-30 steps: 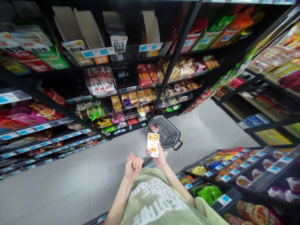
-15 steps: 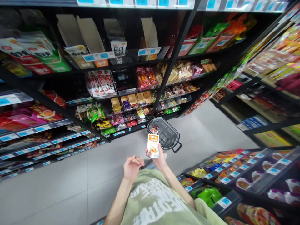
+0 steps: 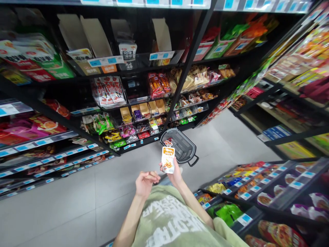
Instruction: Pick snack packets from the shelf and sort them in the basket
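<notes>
My right hand point(image 3: 175, 175) is closed around a small white and orange snack packet point(image 3: 168, 161), held upright with its printed front towards me. To its left, my left hand point(image 3: 145, 182) is raised with its fingers curled together, and nothing shows in it. A small gap separates the left fingertips from the packet. Just beyond the packet, a grey shopping basket point(image 3: 181, 145) stands on the floor, with a few small wrapped items near its left end. The packet covers part of the basket's near side.
Ahead stands a dark shelf rack point(image 3: 190, 51) with boxed and bagged snacks. Low display bins point(image 3: 241, 181) slope along my right side. Grey floor tiles point(image 3: 64, 206) stretch to the left. More shelves point(image 3: 290, 137) stand at the far right.
My left fingers have shifted slightly right, towards the packet. The surroundings have moved slightly left in view. My right hand keeps its hold on the packet.
</notes>
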